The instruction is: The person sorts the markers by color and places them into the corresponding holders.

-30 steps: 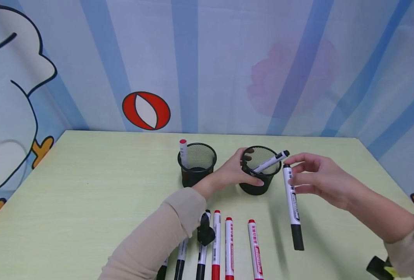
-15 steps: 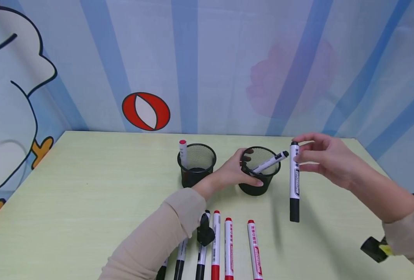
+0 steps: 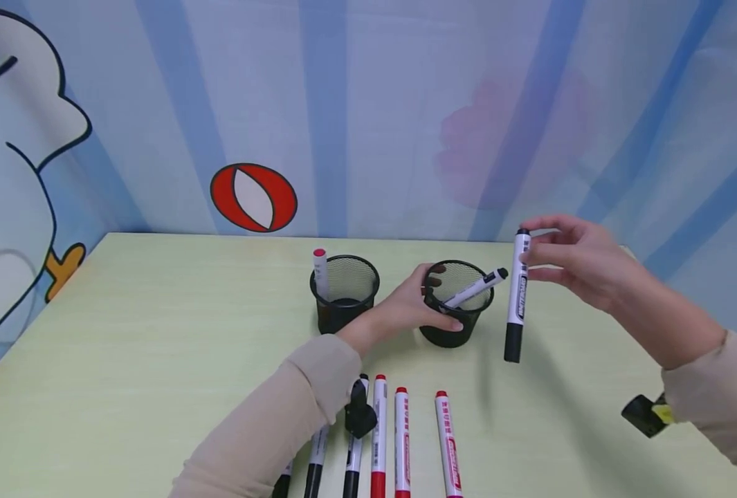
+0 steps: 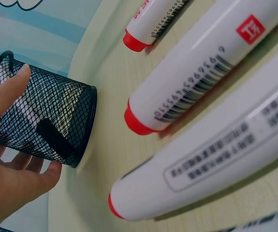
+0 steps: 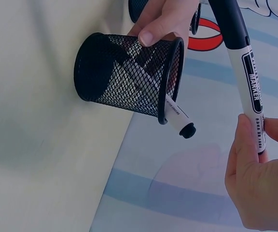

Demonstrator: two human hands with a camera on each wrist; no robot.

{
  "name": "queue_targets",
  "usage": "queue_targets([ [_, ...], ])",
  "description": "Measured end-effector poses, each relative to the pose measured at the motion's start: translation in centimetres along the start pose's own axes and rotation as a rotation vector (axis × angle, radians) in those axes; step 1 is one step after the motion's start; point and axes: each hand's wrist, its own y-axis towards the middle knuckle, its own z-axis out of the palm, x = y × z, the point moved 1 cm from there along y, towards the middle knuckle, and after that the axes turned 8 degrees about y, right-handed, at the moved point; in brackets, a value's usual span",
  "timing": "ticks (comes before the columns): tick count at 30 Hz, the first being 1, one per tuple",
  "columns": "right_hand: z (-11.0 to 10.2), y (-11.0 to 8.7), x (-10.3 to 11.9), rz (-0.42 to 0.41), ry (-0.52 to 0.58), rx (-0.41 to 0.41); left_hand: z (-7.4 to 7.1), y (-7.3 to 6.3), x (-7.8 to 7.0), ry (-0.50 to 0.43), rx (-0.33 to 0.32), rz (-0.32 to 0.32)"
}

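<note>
My left hand [image 3: 408,302] grips the right black mesh pen cup [image 3: 452,325] around its side, thumb along the near wall. A black marker [image 5: 180,117] leans inside that cup, its end poking out over the rim. To the right of the cup, my right hand [image 3: 583,259] pinches another black marker [image 3: 517,297] near its upper end. That marker hangs almost upright above the table, black cap downward. In the right wrist view the thumb and fingers meet around the white barrel, and the word MARKER shows on it.
A second mesh pen cup [image 3: 343,315] stands to the left, with a red-ended marker [image 3: 321,273] inside. Red markers [image 3: 402,443] and black markers [image 3: 315,463] lie in a row at the table's front, partly under the left sleeve. A patterned curtain [image 3: 387,124] hangs behind the table [image 3: 156,360].
My right hand has lifted the black marker upward and away from me, beside the cup. The left hand keeps its grip on the cup. The head view has turned slightly right.
</note>
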Motion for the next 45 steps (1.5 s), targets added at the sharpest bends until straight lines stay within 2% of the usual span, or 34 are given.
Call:
queue_targets([
  [5, 0.4, 0.6, 0.1, -0.010, 0.029, -0.008, -0.4, -0.2, 0.2, 0.016, -0.010, -0.006],
  [11, 0.1, 1.0, 0.5, -0.035, 0.069, -0.023, 0.0, 0.1, 0.1, 0.006, 0.000, 0.009],
  [18, 0.4, 1.6, 0.8, -0.062, 0.006, -0.085, 0.0, 0.1, -0.1, 0.004, -0.005, 0.009],
  [23, 0.7, 2.0, 0.9, -0.108, 0.026, -0.106, 0.0, 0.1, -0.2, 0.002, -0.005, 0.011],
  [34, 1.0, 2.7, 0.2, -0.164, -0.034, -0.213, 0.2, -0.2, -0.1, 0.006, -0.006, 0.000],
  [39, 1.0, 3.0, -0.1, -0.218, 0.014, -0.241, 0.1, -0.2, -0.1, -0.007, -0.003, -0.001],
  [45, 1.2, 3.4, -0.5, -0.277, 0.065, -0.237, 0.1, -0.2, -0.2, 0.003, -0.003, 0.001],
])
